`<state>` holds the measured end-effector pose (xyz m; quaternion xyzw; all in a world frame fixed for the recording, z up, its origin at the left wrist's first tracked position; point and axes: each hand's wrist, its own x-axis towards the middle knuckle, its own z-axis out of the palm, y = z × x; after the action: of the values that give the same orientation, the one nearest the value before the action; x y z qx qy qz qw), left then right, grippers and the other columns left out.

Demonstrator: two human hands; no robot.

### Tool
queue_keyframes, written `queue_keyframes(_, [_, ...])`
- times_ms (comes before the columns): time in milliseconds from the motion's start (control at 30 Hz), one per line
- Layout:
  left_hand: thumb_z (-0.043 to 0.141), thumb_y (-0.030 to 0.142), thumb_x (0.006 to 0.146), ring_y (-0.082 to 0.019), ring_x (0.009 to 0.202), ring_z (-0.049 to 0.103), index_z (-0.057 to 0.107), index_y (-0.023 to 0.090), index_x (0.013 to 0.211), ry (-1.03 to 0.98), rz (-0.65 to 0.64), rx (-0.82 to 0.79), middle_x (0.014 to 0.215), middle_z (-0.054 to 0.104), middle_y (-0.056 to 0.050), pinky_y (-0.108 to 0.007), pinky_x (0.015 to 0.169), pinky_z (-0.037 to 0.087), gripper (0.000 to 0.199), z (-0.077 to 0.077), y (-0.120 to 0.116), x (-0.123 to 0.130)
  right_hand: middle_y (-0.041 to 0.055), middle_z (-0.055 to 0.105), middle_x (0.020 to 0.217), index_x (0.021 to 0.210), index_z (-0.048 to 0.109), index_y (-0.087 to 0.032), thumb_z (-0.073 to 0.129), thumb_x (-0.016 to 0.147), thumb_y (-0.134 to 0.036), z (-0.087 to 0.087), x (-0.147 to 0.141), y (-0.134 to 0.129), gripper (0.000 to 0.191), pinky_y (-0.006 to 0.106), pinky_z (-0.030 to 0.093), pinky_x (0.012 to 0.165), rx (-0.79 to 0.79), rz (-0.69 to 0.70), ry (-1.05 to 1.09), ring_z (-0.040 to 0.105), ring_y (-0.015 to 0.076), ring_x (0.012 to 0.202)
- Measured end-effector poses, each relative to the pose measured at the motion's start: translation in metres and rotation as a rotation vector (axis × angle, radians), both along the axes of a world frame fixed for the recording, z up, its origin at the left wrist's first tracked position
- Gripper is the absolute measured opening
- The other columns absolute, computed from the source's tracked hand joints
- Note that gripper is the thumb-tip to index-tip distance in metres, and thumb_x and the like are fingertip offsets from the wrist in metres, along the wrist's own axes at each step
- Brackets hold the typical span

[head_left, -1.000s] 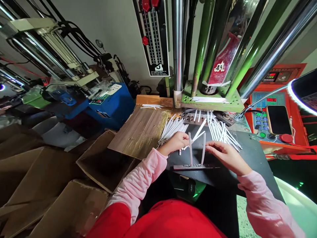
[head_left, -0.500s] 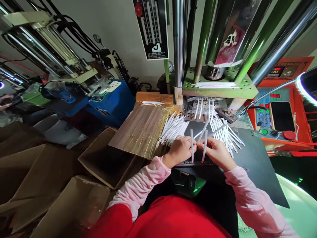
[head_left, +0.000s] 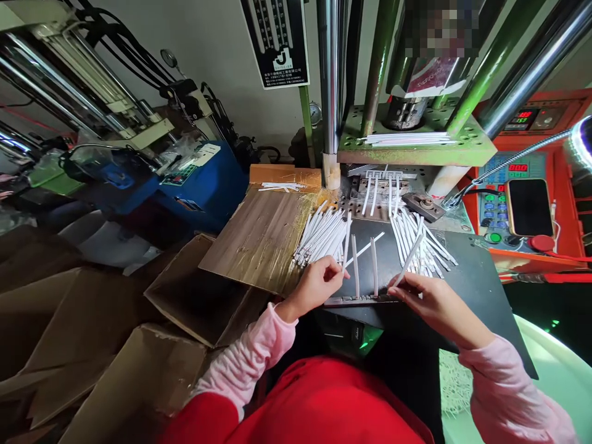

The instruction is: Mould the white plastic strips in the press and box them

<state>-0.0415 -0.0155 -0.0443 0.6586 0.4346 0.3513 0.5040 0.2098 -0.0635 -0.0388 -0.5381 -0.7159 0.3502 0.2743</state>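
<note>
head view. the person's left hand [head_left: 319,285] has drawn away from the right since the last glance. its fingertips sit against a thin white plastic strip [head_left: 346,245] at the edge of a loose pile of white strips [head_left: 321,237]; whether they grip it, i cannot tell. the right hand [head_left: 432,302], lower right of centre, is closed on a tilted white strip [head_left: 409,262], pinched between thumb and fingers. two upright white strips [head_left: 356,274] stand unheld in a dark slotted metal bar [head_left: 356,300], between the hands. a second loose strip pile [head_left: 419,246] lies on a black work mat [head_left: 467,277], upper right of the bar. a taped wood-grain board [head_left: 259,240] lies left of the first pile.
</note>
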Motion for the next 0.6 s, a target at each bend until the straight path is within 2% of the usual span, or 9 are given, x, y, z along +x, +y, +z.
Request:
queue_keyframes(100, [0.067, 0.025, 0.08, -0.01, 0.06, 0.064, 0.055, 0.017, 0.086, -0.066, -0.007, -0.178, 0.079, 0.066, 0.001, -0.022, 0.058, 0.05, 0.015, -0.003, -0.016, -0.007, 0.0022, 0.071, 0.075, 0.082, 0.066, -0.023, 0.053, 0.095, -0.047, -0.002, 0.002, -0.005, 0.03, 0.028, 0.049, 0.06, 0.002, 0.025, -0.021, 0.062, 0.0174, 0.064])
queue_keyframes(167, [0.07, 0.024, 0.078, -0.01, 0.061, 0.065, 0.057, 0.018, 0.096, -0.061, 0.024, -0.205, 0.078, 0.066, 0.002, -0.022, 0.058, 0.051, 0.023, -0.004, -0.024, -0.006, 0.002, 0.071, 0.074, 0.081, 0.066, -0.024, 0.052, 0.095, -0.044, -0.004, -0.001, -0.006, 0.028, 0.029, 0.05, 0.06, 0.03, 0.022, -0.036, 0.063, 0.0178, 0.063])
queue_keyframes(333, [0.073, 0.021, 0.079, -0.012, 0.068, 0.065, 0.062, 0.018, 0.091, 0.093, 0.1, -0.054, 0.072, 0.069, 0.002, -0.022, 0.061, 0.046, 0.016, -0.006, -0.031, -0.002, 0.0009, 0.072, 0.081, 0.084, 0.065, -0.025, 0.052, 0.094, -0.036, -0.011, -0.005, -0.005, 0.02, 0.029, 0.052, 0.065, 0.103, -0.008, -0.11, 0.066, 0.018, 0.07])
queue_keyframes(600, [0.068, 0.023, 0.084, -0.012, 0.07, 0.066, 0.063, 0.019, 0.085, 0.129, 0.095, 0.077, 0.078, 0.071, 0.0, -0.021, 0.064, 0.049, 0.007, -0.016, -0.041, -0.002, 0.0023, 0.07, 0.084, 0.084, 0.064, -0.025, 0.05, 0.097, -0.037, -0.014, -0.004, -0.008, 0.023, 0.031, 0.053, 0.068, 0.156, 0.011, -0.149, 0.065, 0.0188, 0.075])
